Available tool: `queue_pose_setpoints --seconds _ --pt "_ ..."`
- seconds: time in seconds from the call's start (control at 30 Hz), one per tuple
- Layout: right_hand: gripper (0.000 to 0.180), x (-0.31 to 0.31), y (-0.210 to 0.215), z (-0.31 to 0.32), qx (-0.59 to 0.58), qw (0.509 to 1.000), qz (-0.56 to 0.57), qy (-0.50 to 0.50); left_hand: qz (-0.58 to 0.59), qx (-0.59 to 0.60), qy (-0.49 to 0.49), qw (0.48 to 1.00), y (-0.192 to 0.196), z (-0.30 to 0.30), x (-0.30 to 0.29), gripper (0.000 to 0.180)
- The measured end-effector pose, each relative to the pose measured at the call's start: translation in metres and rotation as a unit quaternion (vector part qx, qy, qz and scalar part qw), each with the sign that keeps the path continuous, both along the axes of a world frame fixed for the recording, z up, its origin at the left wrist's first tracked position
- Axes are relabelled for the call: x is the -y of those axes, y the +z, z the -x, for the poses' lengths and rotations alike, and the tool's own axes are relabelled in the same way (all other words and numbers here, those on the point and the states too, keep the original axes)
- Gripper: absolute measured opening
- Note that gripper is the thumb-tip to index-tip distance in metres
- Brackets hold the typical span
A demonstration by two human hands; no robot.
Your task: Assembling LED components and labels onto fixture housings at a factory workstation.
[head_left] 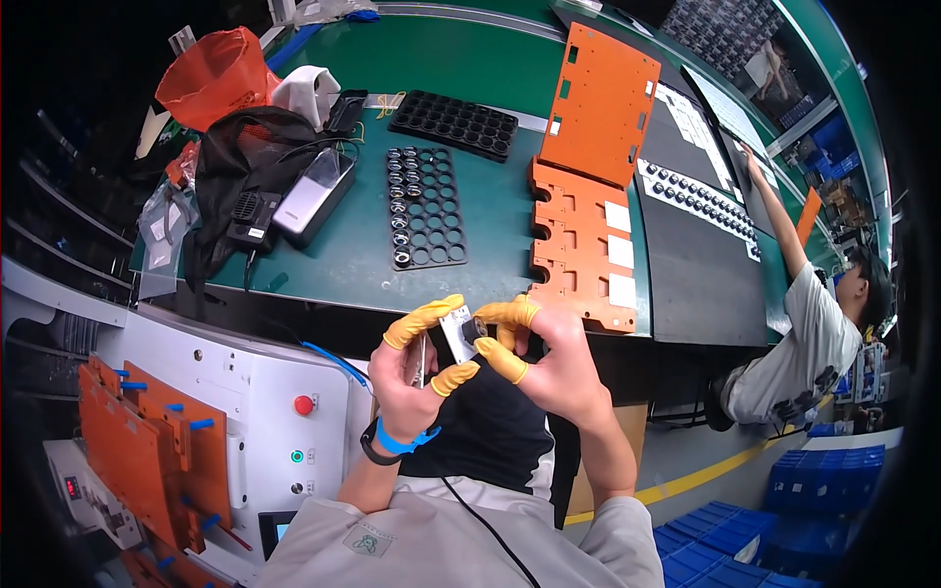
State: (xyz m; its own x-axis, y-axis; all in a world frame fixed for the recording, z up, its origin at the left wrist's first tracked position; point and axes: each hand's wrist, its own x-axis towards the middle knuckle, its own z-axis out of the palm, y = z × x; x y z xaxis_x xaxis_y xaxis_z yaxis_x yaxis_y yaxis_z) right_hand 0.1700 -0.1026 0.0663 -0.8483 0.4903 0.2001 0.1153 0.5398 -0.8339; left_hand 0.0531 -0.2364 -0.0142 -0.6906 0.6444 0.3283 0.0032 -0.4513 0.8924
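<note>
My left hand [410, 372] and my right hand [549, 358] are raised together in front of the bench, both with yellow finger cots. Between the fingertips of both hands sits a small square silver part with a dark round centre [461, 333]. My left hand also grips a thin metal tool [422, 361] that points down along the palm. A blue band and a black watch circle my left wrist. Just beyond the hands lies a black tray [427, 208] with round pockets, its left column filled with small dark ring parts.
On the green bench lie an orange fixture plate [584, 245], a second orange plate [600, 102] leaning behind it, another black tray [454, 123], a black bag [245, 167] and a grey box [314, 196]. A white machine [245, 392] stands at left. Another person [814, 323] reaches over the bench at right.
</note>
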Motion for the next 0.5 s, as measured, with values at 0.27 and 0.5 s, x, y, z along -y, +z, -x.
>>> queue_pose_setpoints --seconds 0.27,0.5 --pt "0.028 0.006 0.000 -0.003 0.040 0.996 -0.068 -0.050 0.008 -0.096 0.019 0.995 0.006 -0.003 -0.001 0.063" --pt "0.025 0.000 -0.002 -0.010 0.011 0.976 -0.220 0.007 0.080 -0.153 0.036 0.984 0.013 -0.002 0.000 0.064"
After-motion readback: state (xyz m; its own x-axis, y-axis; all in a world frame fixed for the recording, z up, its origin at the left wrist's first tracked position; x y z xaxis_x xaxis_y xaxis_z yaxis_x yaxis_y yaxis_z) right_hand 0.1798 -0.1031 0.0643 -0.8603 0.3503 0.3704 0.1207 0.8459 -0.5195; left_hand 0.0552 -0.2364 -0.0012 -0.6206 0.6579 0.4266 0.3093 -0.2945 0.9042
